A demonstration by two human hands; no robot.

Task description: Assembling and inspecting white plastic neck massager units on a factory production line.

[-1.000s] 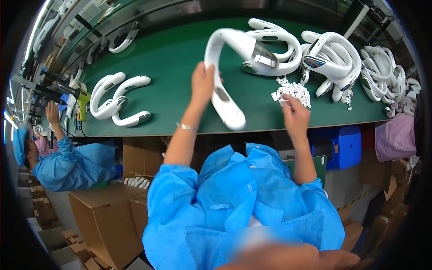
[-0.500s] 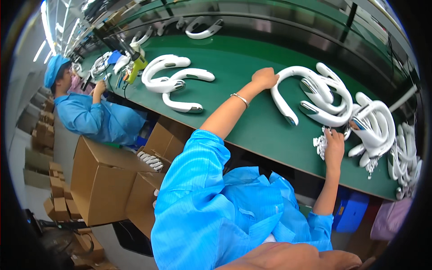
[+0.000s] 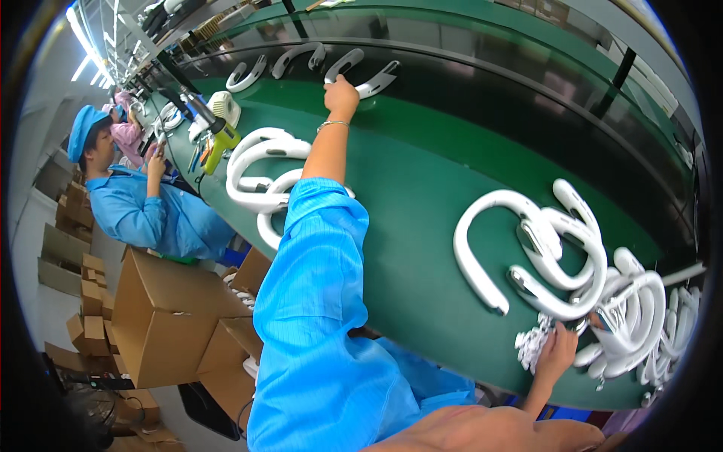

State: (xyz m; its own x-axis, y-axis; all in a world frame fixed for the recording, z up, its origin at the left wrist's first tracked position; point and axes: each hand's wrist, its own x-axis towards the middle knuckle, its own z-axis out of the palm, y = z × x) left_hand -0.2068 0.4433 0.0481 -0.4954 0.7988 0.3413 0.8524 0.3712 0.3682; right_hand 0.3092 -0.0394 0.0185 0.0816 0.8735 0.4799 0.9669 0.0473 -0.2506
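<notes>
My left hand reaches across to the far side of the bench, its fingers closed on a white U-shaped piece that looks like a neck fan. My right hand is low at the right, beside a small heap of white parts. Its fingers are bent together at the heap's edge, and what they pinch is too small to make out. Just beyond it lie several overlapping white neck fans. My left sleeve partly covers another group of neck fans.
More white U-shaped pieces lie along the back. A yellow-green power tool stands at the left. Open cardboard boxes are below the bench's front edge. A co-worker in blue is at the left. Stacked neck fans crowd the right end.
My left hand has left the neck fans at the right and moved left and away to the piece at the back. My right hand stays by the small parts. The view has shifted.
</notes>
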